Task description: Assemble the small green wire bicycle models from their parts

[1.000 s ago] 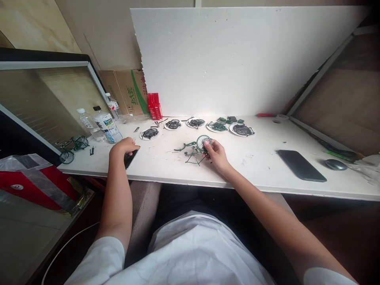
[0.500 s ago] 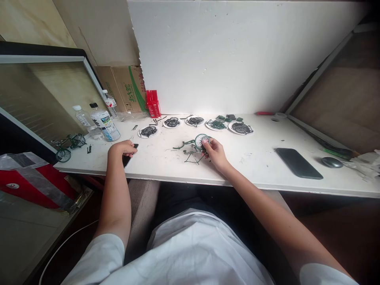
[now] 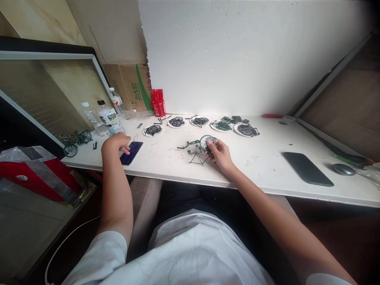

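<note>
My right hand (image 3: 222, 155) pinches a model bicycle wheel (image 3: 207, 143) with a green rim and thin spokes, thumb on its face. A curved green piece (image 3: 192, 142) extends to the left of the wheel. Below it, a small thin bicycle frame (image 3: 196, 156) reaches the fingers; whether they hold it too I cannot tell. My left hand (image 3: 116, 142) hovers at the left edge of a phone (image 3: 132, 153) with a dark blue screen. Its fingers are partly bent and apart, with nothing visible in them.
Several white plates of parts, such as one plate (image 3: 152, 135), line the back. An assembled model bicycle (image 3: 76, 142) stands at the left beside bottles (image 3: 110, 118). A red box (image 3: 158, 103) is behind. A dark phone (image 3: 307, 169) and a mouse (image 3: 343, 169) lie right.
My left hand has drawn back to the left from the phone, baring more of its screen. My right hand still grips the wheel. The view has shifted slightly.
</note>
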Action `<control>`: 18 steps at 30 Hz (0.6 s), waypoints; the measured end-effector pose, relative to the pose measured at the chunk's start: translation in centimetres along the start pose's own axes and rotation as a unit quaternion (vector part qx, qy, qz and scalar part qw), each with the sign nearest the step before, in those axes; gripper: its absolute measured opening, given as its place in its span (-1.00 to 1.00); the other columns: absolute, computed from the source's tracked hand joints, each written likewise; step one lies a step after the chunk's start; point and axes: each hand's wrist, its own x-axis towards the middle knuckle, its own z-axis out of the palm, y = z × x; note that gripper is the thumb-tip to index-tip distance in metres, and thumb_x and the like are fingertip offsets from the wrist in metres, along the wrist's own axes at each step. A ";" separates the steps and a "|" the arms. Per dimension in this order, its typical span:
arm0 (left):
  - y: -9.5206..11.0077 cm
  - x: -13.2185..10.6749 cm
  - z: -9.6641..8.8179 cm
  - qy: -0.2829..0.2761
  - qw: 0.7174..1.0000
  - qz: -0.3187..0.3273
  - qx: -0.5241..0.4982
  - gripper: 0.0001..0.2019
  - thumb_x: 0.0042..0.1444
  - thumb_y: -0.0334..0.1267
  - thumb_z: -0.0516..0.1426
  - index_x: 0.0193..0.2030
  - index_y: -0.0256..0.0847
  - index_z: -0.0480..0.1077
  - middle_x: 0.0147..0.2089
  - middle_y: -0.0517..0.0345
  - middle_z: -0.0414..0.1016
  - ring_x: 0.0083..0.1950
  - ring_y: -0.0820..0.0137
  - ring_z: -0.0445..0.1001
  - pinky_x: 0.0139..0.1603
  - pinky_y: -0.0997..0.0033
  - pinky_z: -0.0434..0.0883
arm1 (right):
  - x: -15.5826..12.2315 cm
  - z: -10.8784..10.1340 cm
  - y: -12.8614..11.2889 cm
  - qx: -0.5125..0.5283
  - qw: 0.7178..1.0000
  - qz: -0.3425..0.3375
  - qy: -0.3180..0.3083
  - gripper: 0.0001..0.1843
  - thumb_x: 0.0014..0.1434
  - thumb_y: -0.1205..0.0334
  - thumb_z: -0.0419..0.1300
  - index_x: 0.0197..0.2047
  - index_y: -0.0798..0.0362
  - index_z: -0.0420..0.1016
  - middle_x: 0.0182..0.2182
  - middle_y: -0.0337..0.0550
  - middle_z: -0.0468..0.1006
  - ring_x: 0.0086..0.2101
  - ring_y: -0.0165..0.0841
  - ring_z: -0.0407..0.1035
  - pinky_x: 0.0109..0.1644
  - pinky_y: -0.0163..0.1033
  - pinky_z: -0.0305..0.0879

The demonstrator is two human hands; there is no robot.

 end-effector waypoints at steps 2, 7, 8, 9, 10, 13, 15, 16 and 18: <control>-0.2 0.4 0.1 -0.003 1.000 -0.003 0.012 -0.51 0.32 -0.05 0.21 0.21 -0.40 0.33 -0.38 -0.17 0.64 -0.42 0.03 0.68 -0.50 0.42 0.29 | 0.0 0.0 0.1 0.001 1.000 0.002 0.001 -0.43 0.18 -0.38 0.41 -0.22 -0.05 0.41 -0.33 -0.20 0.54 -0.49 -0.35 0.44 -0.55 -0.24 0.22; 0.1 1.0 1.1 -0.030 0.999 0.036 -0.005 -0.62 0.32 -0.10 0.23 0.12 -0.33 0.36 -0.14 -0.30 0.69 -0.39 0.12 0.70 -0.46 0.43 0.30 | 0.0 0.0 0.0 -0.010 1.000 0.002 -0.005 -0.44 0.19 -0.39 0.39 -0.22 -0.05 0.42 -0.31 -0.18 0.58 -0.49 -0.34 0.43 -0.55 -0.23 0.24; 0.4 0.9 1.4 -0.047 0.997 0.057 -0.019 -0.62 0.31 -0.10 0.25 0.12 -0.30 0.36 -0.09 -0.29 0.70 -0.39 0.14 0.70 -0.45 0.44 0.31 | -0.1 0.0 0.0 -0.011 1.000 0.002 -0.005 -0.43 0.19 -0.39 0.39 -0.23 -0.06 0.42 -0.31 -0.17 0.59 -0.49 -0.34 0.43 -0.55 -0.23 0.24; 0.7 0.6 1.6 -0.067 0.993 0.083 -0.041 -0.62 0.30 -0.11 0.26 0.13 -0.27 0.36 -0.03 -0.28 0.70 -0.38 0.16 0.71 -0.44 0.45 0.31 | -0.1 0.0 0.0 -0.013 1.000 0.001 -0.004 -0.43 0.18 -0.40 0.39 -0.23 -0.06 0.41 -0.31 -0.17 0.59 -0.50 -0.34 0.43 -0.56 -0.23 0.25; 1.2 0.1 1.9 -0.084 0.987 0.122 -0.067 -0.61 0.30 -0.10 0.27 0.14 -0.25 0.37 0.02 -0.26 0.70 -0.34 0.20 0.72 -0.42 0.47 0.33 | -0.1 0.0 0.1 -0.015 1.000 -0.001 -0.002 -0.43 0.18 -0.40 0.39 -0.24 -0.06 0.41 -0.31 -0.16 0.60 -0.50 -0.34 0.43 -0.56 -0.22 0.24; 3.1 -2.4 2.0 -0.090 0.970 0.207 -0.086 -0.58 0.34 -0.06 0.24 0.21 -0.24 0.38 0.09 -0.20 0.69 -0.25 0.25 0.74 -0.36 0.51 0.38 | -0.1 0.0 0.2 -0.022 1.000 -0.005 0.003 -0.43 0.18 -0.41 0.38 -0.25 -0.06 0.40 -0.33 -0.15 0.60 -0.51 -0.33 0.41 -0.57 -0.22 0.24; 4.2 -5.6 1.6 -0.068 0.964 0.249 -0.060 -0.57 0.36 0.00 0.22 0.23 -0.22 0.41 0.10 -0.13 0.70 -0.23 0.27 0.73 -0.29 0.48 0.44 | -0.1 0.1 0.2 -0.017 1.000 -0.005 0.003 -0.42 0.18 -0.41 0.39 -0.26 -0.07 0.39 -0.34 -0.16 0.59 -0.51 -0.33 0.40 -0.57 -0.22 0.23; 4.5 -7.5 1.3 -0.048 0.960 0.273 -0.042 -0.57 0.37 0.02 0.20 0.22 -0.20 0.44 0.10 -0.08 0.70 -0.22 0.28 0.72 -0.25 0.45 0.48 | -0.1 0.1 0.2 -0.014 1.000 -0.006 0.003 -0.42 0.18 -0.41 0.39 -0.27 -0.06 0.38 -0.34 -0.17 0.58 -0.51 -0.34 0.39 -0.56 -0.22 0.23; 4.5 -11.7 0.9 0.000 0.943 0.333 -0.019 -0.60 0.39 0.07 0.17 0.16 -0.16 0.52 0.06 0.03 0.70 -0.16 0.28 0.71 -0.15 0.39 0.54 | -0.1 0.1 0.3 -0.011 1.000 -0.012 0.002 -0.42 0.18 -0.40 0.39 -0.29 -0.06 0.38 -0.37 -0.19 0.55 -0.52 -0.35 0.37 -0.55 -0.22 0.23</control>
